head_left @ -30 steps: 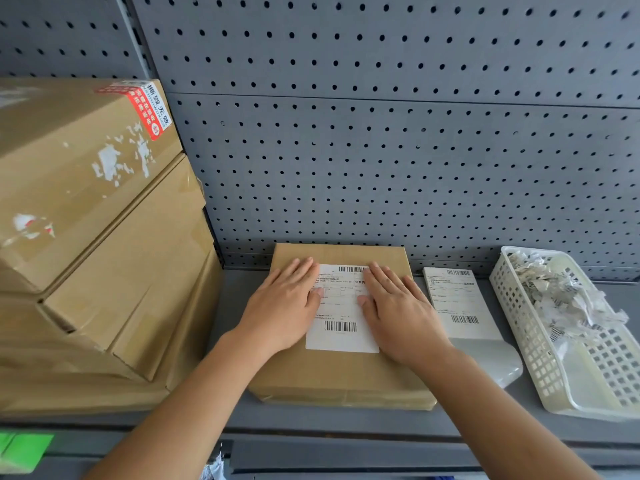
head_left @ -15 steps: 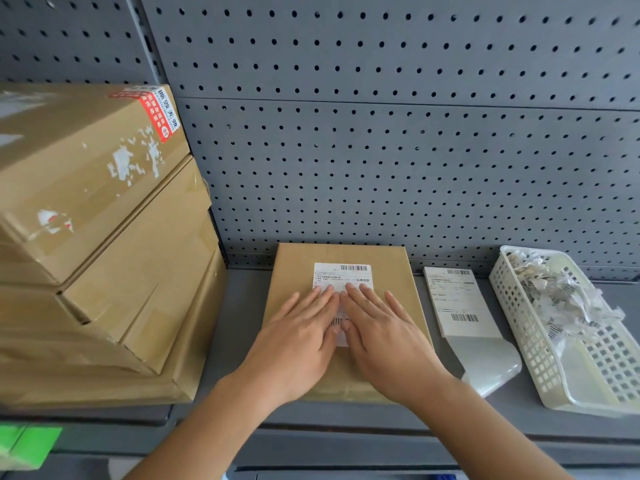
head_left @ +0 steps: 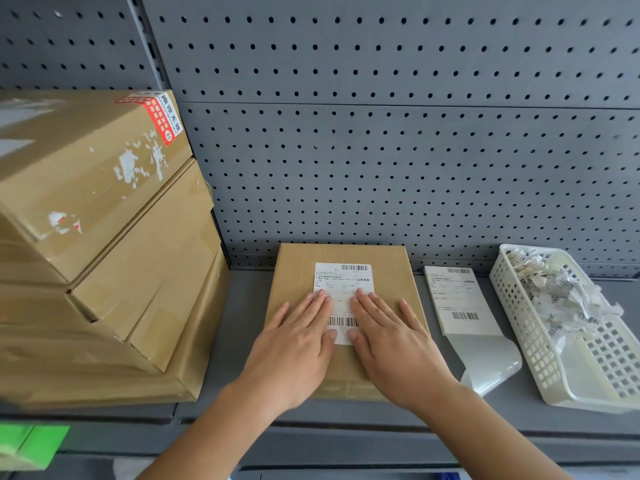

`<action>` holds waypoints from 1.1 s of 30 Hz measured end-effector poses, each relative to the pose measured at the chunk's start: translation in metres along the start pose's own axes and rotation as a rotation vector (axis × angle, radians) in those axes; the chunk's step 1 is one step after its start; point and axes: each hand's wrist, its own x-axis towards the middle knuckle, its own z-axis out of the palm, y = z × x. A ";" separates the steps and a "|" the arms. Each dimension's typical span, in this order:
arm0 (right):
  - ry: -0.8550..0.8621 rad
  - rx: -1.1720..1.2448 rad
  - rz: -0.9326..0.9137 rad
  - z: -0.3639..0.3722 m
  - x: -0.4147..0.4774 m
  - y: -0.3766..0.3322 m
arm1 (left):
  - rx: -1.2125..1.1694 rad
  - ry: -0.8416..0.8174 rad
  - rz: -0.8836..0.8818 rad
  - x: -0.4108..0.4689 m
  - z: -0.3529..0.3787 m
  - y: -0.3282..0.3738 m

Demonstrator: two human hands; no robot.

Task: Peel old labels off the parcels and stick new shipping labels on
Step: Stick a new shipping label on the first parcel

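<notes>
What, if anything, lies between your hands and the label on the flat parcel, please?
Nothing visible does. The left hand and right hand lie flat, fingers straight, directly on the label, which sits on top of the parcel.

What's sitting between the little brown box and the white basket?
A stack of white shipping labels lies on the grey shelf, shown in the head view.
</notes>
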 end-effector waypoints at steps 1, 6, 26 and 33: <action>-0.008 0.010 0.006 -0.002 -0.001 0.002 | 0.000 0.000 -0.013 -0.001 0.000 0.000; -0.047 0.000 0.061 -0.009 -0.006 0.007 | 0.002 0.000 -0.064 -0.004 -0.001 -0.004; 0.021 -0.014 -0.099 0.006 -0.039 -0.022 | 0.088 -0.008 0.075 -0.039 0.013 0.003; 0.043 -0.031 -0.061 0.004 -0.048 -0.013 | 0.019 -0.071 0.026 -0.044 -0.001 0.009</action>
